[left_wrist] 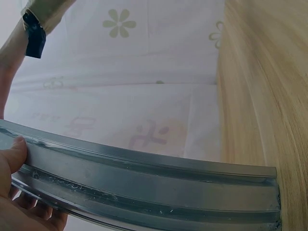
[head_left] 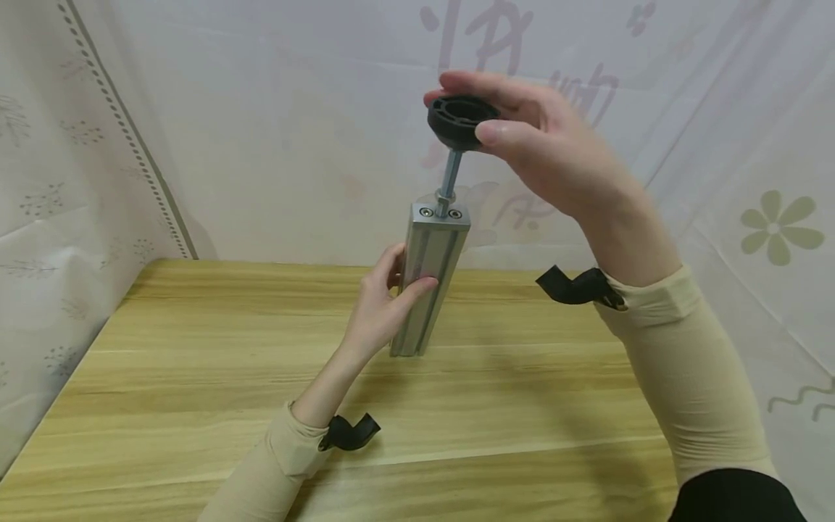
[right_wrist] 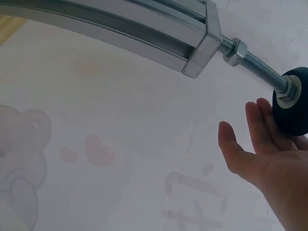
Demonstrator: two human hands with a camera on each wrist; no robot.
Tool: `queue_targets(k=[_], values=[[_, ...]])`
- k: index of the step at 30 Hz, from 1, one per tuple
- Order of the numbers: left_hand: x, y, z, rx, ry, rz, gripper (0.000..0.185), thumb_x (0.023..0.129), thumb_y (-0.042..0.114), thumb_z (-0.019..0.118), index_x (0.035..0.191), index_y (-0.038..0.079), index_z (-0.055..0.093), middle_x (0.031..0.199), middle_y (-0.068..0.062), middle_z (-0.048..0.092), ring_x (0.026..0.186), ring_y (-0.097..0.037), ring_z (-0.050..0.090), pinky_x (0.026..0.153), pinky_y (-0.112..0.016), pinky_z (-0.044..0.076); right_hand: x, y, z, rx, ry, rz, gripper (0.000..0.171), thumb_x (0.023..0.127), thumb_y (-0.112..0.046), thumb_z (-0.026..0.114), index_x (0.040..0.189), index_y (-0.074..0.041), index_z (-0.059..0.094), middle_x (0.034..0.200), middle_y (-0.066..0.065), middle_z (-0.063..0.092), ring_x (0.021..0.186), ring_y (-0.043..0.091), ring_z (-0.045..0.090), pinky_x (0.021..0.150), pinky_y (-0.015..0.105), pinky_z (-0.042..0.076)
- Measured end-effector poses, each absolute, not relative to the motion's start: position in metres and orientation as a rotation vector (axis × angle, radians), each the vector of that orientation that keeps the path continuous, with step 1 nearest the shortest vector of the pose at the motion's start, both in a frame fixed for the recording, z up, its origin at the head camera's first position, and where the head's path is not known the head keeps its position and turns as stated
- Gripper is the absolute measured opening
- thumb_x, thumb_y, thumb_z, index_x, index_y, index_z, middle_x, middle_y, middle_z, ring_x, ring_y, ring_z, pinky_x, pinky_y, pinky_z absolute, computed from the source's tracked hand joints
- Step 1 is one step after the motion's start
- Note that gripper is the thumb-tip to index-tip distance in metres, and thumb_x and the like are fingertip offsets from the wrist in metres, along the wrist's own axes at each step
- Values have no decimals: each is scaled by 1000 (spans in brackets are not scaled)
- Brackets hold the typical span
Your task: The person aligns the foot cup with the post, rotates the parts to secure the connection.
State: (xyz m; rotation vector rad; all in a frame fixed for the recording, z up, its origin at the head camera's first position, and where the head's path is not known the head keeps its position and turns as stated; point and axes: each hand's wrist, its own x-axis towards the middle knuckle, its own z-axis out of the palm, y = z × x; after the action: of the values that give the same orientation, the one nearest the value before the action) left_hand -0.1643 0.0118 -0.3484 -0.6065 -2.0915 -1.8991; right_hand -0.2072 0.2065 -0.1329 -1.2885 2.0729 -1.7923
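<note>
My left hand grips the silver aluminium profile, thumb across its grooved front face and fingers around the back. It stands tilted over the table with its end plate upward. From that plate rises a threaded rod with a hex nut, topped by a round black levelling foot with its ribbed hollow underside facing up. Beside the foot, my right hand has its fingers stretched out along the far side. In the right wrist view its fingers lie against the foot, while the thumb is spread apart.
A wood-grain table lies below the profile, whose lower end is close over the surface. Behind it hangs a pale printed cloth, which also covers both sides. Black straps stick out from both sleeve cuffs.
</note>
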Motion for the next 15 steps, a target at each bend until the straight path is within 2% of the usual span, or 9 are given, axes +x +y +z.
queue_targets(k=[4, 8, 11, 15], values=[[-164, 12, -348, -602, -2091, -1897, 51, 93, 14, 75, 140, 8, 55, 126, -12, 69, 110, -24, 67, 92, -36, 55, -203, 204, -131, -1206, 2164, -1796, 49, 95, -3, 55, 143, 2, 55, 140, 15, 63, 130, 27, 58, 117, 32, 39], [-164, 12, -348, -607, -2094, -1896, 50, 94, 13, 74, 140, 8, 55, 127, -13, 69, 111, -25, 68, 92, -38, 56, -193, 196, -129, -1028, 2422, -1781, 41, 92, -8, 70, 132, -5, 61, 132, 9, 65, 118, 25, 63, 103, 27, 49], [-164, 11, -347, -608, -2091, -1899, 50, 94, 13, 74, 140, 8, 55, 127, -13, 68, 111, -26, 68, 93, -40, 56, -187, 188, -130, -865, 2708, -1710, 43, 86, -20, 82, 123, -10, 61, 122, 3, 66, 107, 22, 66, 90, 26, 51], [-164, 11, -347, -605, -2087, -1895, 50, 94, 14, 74, 140, 8, 55, 127, -13, 68, 110, -26, 68, 93, -42, 56, -183, 178, -132, -732, 2949, -1624, 49, 79, -30, 87, 115, -12, 58, 112, -2, 63, 96, 17, 66, 82, 28, 50]])
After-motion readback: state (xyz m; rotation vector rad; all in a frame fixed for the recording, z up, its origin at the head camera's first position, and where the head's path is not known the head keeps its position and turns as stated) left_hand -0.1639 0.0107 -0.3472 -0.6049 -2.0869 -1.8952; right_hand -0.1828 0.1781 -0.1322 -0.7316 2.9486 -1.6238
